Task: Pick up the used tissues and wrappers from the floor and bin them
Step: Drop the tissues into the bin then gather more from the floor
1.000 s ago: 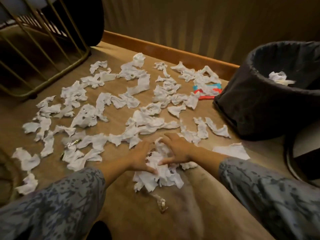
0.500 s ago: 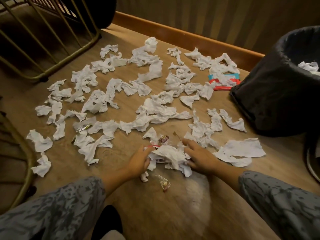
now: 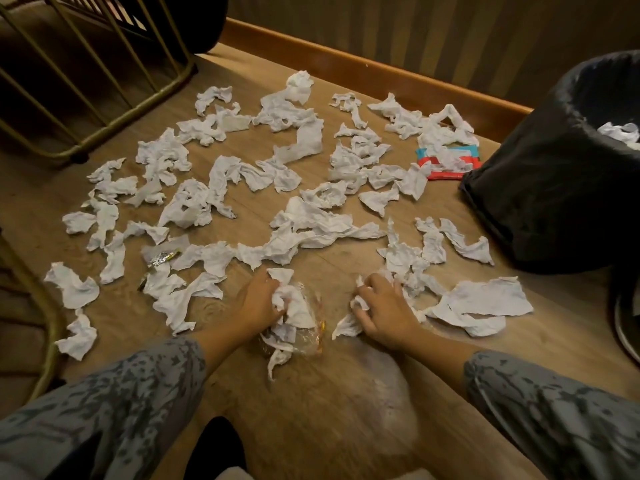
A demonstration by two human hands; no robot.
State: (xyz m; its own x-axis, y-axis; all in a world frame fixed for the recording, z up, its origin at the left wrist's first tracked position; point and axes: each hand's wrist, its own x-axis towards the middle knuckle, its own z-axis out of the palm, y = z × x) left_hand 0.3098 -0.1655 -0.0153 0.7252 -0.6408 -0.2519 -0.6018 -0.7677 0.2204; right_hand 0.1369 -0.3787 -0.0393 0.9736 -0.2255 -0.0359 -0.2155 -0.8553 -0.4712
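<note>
Several crumpled white tissues (image 3: 304,230) lie scattered over the wooden floor. My left hand (image 3: 258,301) grips a bunch of tissues (image 3: 294,313) together with a clear plastic wrapper (image 3: 311,337), low over the floor. My right hand (image 3: 382,308) curls round another wad of tissue (image 3: 351,318) just to the right. A silver foil wrapper (image 3: 161,259) sits among the tissues at the left. A red and blue packet (image 3: 446,162) lies half under tissues near the bin. The black-lined bin (image 3: 540,174) stands at the right with tissues (image 3: 620,131) inside.
A brass-coloured metal frame (image 3: 114,126) stands at the back left, and a curved brass rail (image 3: 38,323) runs along the left edge. A wooden skirting board (image 3: 346,60) and ribbed wall close the back. A large flat tissue (image 3: 485,303) lies right of my right hand.
My hands have pulled apart, splitting the gathered pile: the left now lifts a bunch with the clear wrapper, the right has closed on a separate wad. The camera has come closer.
</note>
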